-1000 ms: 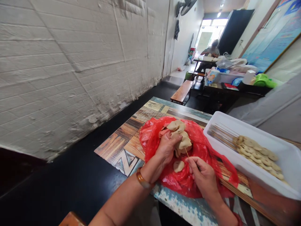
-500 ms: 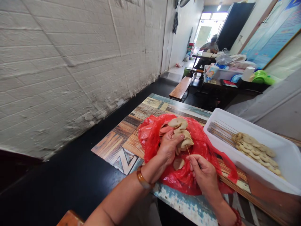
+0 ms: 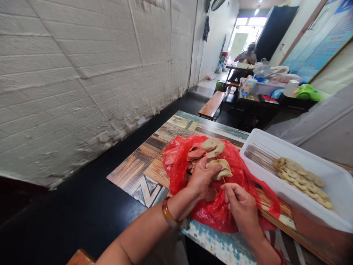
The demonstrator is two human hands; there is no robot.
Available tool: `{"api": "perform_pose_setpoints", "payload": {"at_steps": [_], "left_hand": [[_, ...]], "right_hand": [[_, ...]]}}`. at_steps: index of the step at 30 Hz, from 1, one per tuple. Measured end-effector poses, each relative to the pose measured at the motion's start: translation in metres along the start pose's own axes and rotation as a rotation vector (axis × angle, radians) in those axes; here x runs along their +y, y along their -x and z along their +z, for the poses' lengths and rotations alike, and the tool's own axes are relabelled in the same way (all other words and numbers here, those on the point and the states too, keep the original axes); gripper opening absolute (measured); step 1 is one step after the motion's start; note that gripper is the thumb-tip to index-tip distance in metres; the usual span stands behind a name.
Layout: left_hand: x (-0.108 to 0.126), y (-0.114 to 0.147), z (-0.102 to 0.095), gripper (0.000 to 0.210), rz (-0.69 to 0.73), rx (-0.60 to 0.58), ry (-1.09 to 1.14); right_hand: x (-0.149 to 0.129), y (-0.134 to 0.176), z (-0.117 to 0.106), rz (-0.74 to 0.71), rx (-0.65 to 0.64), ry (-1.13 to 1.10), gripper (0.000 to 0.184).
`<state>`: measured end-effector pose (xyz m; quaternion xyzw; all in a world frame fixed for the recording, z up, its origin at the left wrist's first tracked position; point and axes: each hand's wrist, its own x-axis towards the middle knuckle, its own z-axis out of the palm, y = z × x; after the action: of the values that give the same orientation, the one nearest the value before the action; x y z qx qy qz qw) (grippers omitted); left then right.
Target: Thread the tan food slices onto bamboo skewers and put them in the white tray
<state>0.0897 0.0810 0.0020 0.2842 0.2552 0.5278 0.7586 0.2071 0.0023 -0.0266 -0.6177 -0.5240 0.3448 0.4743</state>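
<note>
My left hand (image 3: 202, 177) pinches pale, round, folded food slices (image 3: 220, 168) threaded on a thin bamboo skewer (image 3: 224, 180). Higher on the same stick sits another folded slice (image 3: 213, 147), apart from the lower ones. Below them, my right hand (image 3: 242, 206) grips the skewer between thumb and fingers. Both hands are over a spread red plastic bag (image 3: 176, 156), which holds more loose slices (image 3: 195, 153). A single slice (image 3: 211, 194) lies on the bag beneath my left wrist, partly hidden. The exact food is unclear.
To the right, a white plastic tub (image 3: 255, 137) holds several filled skewers (image 3: 303, 178). Loose bamboo sticks (image 3: 292, 230) lie along the table (image 3: 154, 147) in front of it. Farther off are a wooden bench (image 3: 212, 105), a cluttered table and a seated person (image 3: 246, 57).
The slices on the skewer have spread apart, with bare stick now showing between the top slice and the lower ones. Both hands have shifted slightly right.
</note>
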Motion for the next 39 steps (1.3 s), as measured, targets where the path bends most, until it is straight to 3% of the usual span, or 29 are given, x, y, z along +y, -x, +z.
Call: {"api": "perform_pose_setpoints", "payload": {"at_steps": [8,21,39], "left_hand": [[0.008,0.003,0.002,0.052,-0.054,-0.037,0.01],[0.022,-0.006,-0.005,0.046,0.055,0.172,0.137],[0.021,-0.006,-0.005,0.041,0.055,0.174,0.122]], "right_hand": [[0.001,-0.001,0.0,0.061,-0.005,-0.092,0.032],[0.002,0.002,0.005,0.083,-0.121,-0.058,0.034],[0.005,0.003,0.004,0.061,-0.117,-0.031,0.033]]}}
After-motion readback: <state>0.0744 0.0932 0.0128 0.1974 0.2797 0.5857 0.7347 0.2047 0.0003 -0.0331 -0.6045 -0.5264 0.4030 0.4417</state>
